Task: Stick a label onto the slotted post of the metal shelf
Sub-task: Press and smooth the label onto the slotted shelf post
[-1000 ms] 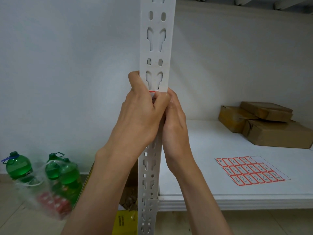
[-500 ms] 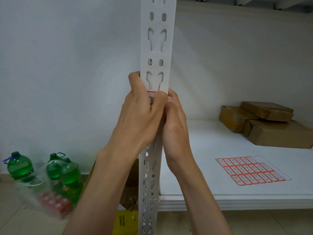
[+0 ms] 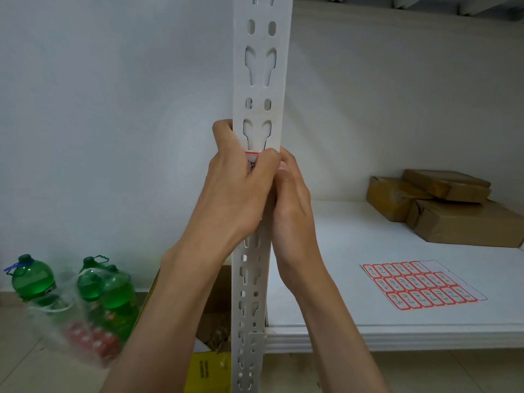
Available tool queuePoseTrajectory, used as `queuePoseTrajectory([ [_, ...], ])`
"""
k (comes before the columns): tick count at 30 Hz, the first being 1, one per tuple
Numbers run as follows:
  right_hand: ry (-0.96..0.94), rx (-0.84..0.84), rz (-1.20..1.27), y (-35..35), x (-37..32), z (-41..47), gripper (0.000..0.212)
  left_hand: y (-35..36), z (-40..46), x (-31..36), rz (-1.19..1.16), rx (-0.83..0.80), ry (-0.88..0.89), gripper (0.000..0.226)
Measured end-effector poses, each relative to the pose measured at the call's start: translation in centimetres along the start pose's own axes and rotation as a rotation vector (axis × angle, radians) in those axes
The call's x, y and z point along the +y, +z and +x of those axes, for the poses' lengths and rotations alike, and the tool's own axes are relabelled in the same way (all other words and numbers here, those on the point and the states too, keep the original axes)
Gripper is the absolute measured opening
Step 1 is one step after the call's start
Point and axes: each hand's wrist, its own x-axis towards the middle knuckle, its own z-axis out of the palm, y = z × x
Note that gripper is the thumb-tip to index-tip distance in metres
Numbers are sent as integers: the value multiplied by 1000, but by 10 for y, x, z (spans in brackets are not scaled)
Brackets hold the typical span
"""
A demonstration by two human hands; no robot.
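Hands first, nearest you at frame centre: your left hand (image 3: 238,191) wraps the slotted post (image 3: 262,80) from its left edge, thumb laid across the front face. Your right hand (image 3: 290,205) curls in from the post's right edge, fingertips meeting the left thumb. Both press the label (image 3: 251,161), a red-bordered white sticker pinned to the post's front face just below a keyhole slot. Only its upper left corner shows, so its long axis cannot be told. The post itself runs vertically. Farther back, lower right, the label sheet (image 3: 422,285) lies flat on the shelf board (image 3: 368,236).
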Motion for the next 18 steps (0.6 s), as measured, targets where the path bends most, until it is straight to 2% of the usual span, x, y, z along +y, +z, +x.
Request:
queuePoseTrajectory([
  [3,6,-14,-26,-2,-2,0,37,-5,1,-4,6,-17,-2,14],
  [6,17,-24,-61,-5,-2,1,36,-15,4,-11,-28,-20,-44,22],
  [8,34,-13,-122,-7,0,2,37,-22,7,-15,-77,73,-40,27],
  [11,54,21,-170,-10,1,2,37,-32,7,-16,-151,301,46,26],
  [13,36,55,-191,-13,-1,2,36,-36,6,-14,-149,367,87,25],
  [18,-7,164,-215,-26,-12,4,32,-33,-3,6,-14,286,240,21],
])
